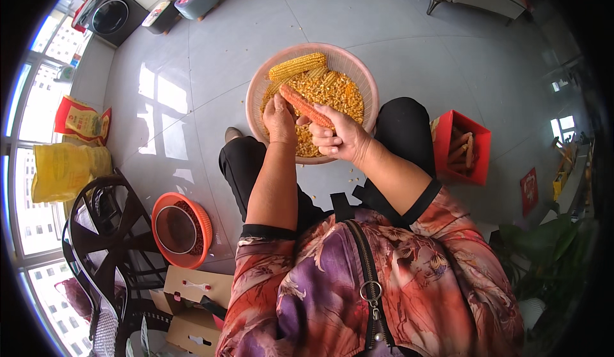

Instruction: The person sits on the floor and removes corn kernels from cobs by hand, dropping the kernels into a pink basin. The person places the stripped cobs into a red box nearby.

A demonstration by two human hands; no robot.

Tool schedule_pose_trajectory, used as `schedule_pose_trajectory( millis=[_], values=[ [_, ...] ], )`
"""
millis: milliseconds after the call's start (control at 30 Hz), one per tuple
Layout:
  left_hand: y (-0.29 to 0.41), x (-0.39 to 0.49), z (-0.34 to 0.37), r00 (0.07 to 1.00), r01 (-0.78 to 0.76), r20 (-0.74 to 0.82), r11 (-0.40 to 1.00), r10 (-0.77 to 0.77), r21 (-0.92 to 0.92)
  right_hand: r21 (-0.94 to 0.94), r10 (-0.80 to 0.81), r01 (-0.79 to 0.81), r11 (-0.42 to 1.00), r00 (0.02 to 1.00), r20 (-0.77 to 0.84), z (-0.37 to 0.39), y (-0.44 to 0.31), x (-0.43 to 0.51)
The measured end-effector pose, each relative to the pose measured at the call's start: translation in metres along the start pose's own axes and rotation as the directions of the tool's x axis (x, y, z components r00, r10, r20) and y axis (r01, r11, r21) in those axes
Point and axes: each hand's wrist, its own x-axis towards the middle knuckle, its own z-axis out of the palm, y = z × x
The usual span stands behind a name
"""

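Observation:
A reddish, bare corn cob is gripped at its lower right end by my right hand. My left hand is at the cob's upper left end, its fingers partly curled and the fingertips close to the cob; whether they grip it cannot be told. Both hands are over a pink plastic basket on the floor in front of me. Loose yellow corn kernels fill much of the basket. A yellow ear of corn lies on them at the back, with more ears partly hidden beneath it.
At my right stands a red box holding several bare cobs. On the left are an orange basket with a round sieve, a dark chair and an open cardboard box. Scattered kernels lie on the tiled floor.

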Motion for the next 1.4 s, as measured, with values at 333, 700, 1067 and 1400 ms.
schedule_pose_trajectory(
  millis=[333,700,1067,1400],
  values=[
    [-0.028,0.017,-0.024,0.987,-0.056,0.159,0.889,-0.019,0.455,0.202,-0.017,0.031,0.979,0.997,-0.071,-0.022,-0.004,0.020],
    [-0.018,-0.011,0.000,0.959,0.083,0.190,0.853,-0.208,0.516,0.246,-0.567,0.625,0.741,0.778,-0.271,-0.041,-0.044,-0.018],
    [-0.022,-0.004,-0.002,0.949,0.077,0.213,0.825,-0.232,0.559,0.024,-0.422,0.941,0.338,0.174,-0.890,-0.199,-0.040,-0.155],
    [-0.027,-0.007,-0.010,0.943,0.110,0.183,0.778,-0.279,0.618,-0.129,-0.120,0.513,0.849,-0.051,-0.991,-0.270,0.113,-0.182]
  ],
)
